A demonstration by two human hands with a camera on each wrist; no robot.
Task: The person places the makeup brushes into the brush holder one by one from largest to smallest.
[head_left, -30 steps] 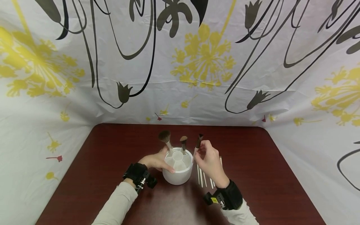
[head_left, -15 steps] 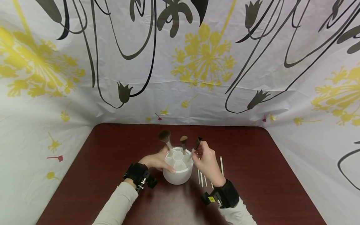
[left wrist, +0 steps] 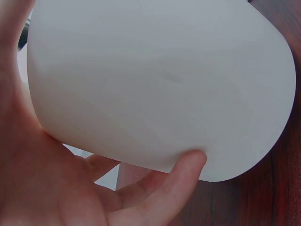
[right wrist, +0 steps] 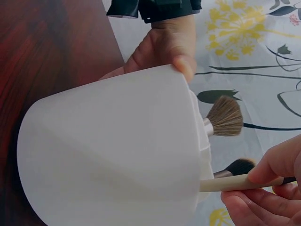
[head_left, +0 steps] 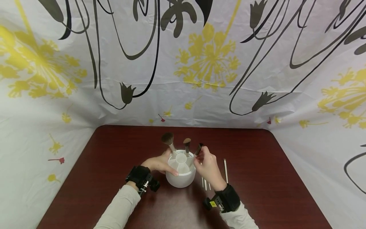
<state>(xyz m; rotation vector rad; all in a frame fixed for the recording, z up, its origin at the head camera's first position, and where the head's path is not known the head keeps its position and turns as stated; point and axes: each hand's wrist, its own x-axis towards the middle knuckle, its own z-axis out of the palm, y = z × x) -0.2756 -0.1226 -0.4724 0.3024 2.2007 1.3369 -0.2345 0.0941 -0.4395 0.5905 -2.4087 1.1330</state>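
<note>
A white round brush holder (head_left: 178,182) with divided compartments stands on the table. My left hand (head_left: 159,163) grips it from the left, thumb at the front of the rim and fingers round the wall, as the left wrist view shows. My right hand (head_left: 210,168) pinches a makeup brush (head_left: 198,149) at the holder's right side. Its dark bristles point up, and its pale handle (right wrist: 225,182) reaches down at the rim in the right wrist view. A large fluffy brush (head_left: 167,139) and a smaller tan-tipped brush (head_left: 187,144) stand in the back compartments.
Several slim brushes with white handles (head_left: 205,183) lie on the dark red table (head_left: 128,140), partly hidden behind my right hand. One of them, a thin brush (head_left: 226,170), shows to the right of that hand. A patterned white cloth (head_left: 160,73) hangs behind the table.
My right hand has moved left and slightly down with the makeup brush, bringing it from beside the holder to its right rim. The left hand and holder have stayed put.
</note>
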